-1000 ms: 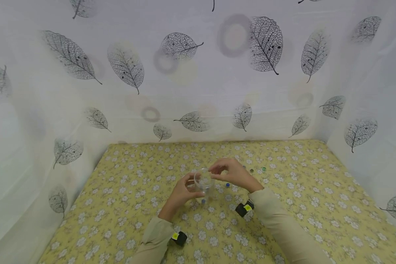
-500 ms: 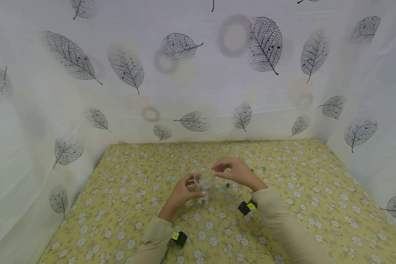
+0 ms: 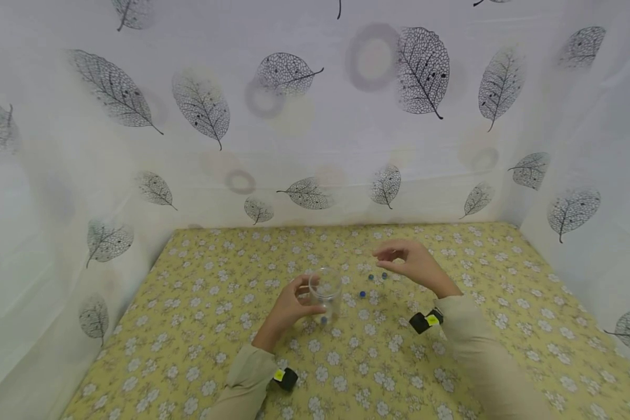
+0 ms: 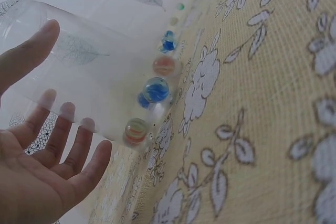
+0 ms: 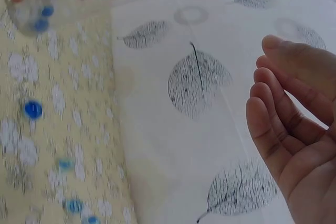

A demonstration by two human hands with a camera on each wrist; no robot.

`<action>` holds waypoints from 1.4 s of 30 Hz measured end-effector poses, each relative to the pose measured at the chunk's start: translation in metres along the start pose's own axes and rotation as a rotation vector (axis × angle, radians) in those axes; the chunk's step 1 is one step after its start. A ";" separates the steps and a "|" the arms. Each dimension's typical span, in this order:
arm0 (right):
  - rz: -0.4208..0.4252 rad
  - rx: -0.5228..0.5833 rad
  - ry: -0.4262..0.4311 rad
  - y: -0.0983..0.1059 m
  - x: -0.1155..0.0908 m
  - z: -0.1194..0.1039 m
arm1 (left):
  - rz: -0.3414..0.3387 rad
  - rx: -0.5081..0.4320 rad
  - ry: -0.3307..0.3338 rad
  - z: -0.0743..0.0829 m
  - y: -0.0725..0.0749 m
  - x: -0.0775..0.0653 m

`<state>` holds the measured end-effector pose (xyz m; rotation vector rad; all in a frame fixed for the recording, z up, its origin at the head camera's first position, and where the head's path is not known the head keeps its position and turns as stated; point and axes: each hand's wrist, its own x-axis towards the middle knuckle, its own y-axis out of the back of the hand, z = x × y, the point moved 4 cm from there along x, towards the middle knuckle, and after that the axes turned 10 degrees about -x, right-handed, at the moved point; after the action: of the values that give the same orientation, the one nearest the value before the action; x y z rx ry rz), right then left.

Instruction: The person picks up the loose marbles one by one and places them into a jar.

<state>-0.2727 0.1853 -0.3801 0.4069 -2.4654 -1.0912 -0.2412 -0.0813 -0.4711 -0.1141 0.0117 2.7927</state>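
Observation:
My left hand [image 3: 289,306] holds a clear jar [image 3: 332,291] upright on the cloth, thumb on one side and fingers on the other. Several glass marbles lie at its bottom, among them a blue-swirled marble [image 4: 156,90] and a red-banded marble [image 4: 136,134]. My right hand [image 3: 410,263] is above the cloth to the jar's right, fingers loosely bent. In the right wrist view, nothing shows between its thumb and fingertips. Below and left of that hand are a dark blue marble [image 3: 363,294] and two smaller-looking bluish marbles, one nearer the jar [image 3: 371,277], the other close by [image 3: 384,276].
A yellow flowered cloth [image 3: 189,326] covers the table. White leaf-printed sheeting [image 3: 315,146] rises behind it and along both sides. Beyond the jar in the left wrist view, a green marble [image 4: 180,6] is on the cloth.
My right hand has gone from the jar's rim to the right and back, uncovering two bluish marbles and now covering the green one in the head view. The left hand and jar have stayed put.

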 end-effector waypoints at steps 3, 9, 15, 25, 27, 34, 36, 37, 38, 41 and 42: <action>0.013 -0.016 -0.038 0.009 -0.006 0.014 | 0.002 0.000 -0.005 0.000 -0.001 0.000; 0.037 -0.085 -0.083 0.023 -0.017 0.040 | -0.004 -0.015 -0.012 0.002 -0.002 -0.001; 0.054 -0.146 -0.106 0.029 -0.026 0.063 | -0.019 -0.027 -0.010 0.007 -0.004 -0.003; 0.050 -0.168 -0.211 0.030 -0.033 0.105 | -0.025 -0.031 -0.007 0.009 -0.004 -0.004; 0.045 -0.173 -0.235 0.029 -0.034 0.113 | -0.021 -0.026 -0.010 0.006 -0.003 -0.003; -0.005 -0.181 -0.276 0.022 -0.031 0.133 | -0.029 -0.028 -0.023 0.004 -0.002 -0.002; -0.018 -0.190 -0.280 0.020 -0.030 0.137 | -0.034 -0.030 -0.026 0.004 -0.001 -0.002; -0.024 -0.189 -0.284 0.019 -0.029 0.139 | -0.037 -0.031 -0.028 0.004 -0.002 -0.003; -0.032 -0.187 -0.290 0.018 -0.028 0.141 | -0.040 -0.033 -0.031 0.004 -0.002 -0.003; -0.046 -0.163 -0.313 0.017 -0.027 0.146 | -0.044 -0.033 -0.036 0.004 -0.002 -0.003; -0.052 -0.153 -0.321 0.017 -0.027 0.147 | -0.045 -0.034 -0.036 0.004 -0.002 -0.003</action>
<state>-0.3216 0.3007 -0.4641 0.2668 -2.6294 -1.4552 -0.2381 -0.0803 -0.4664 -0.0715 -0.0465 2.7501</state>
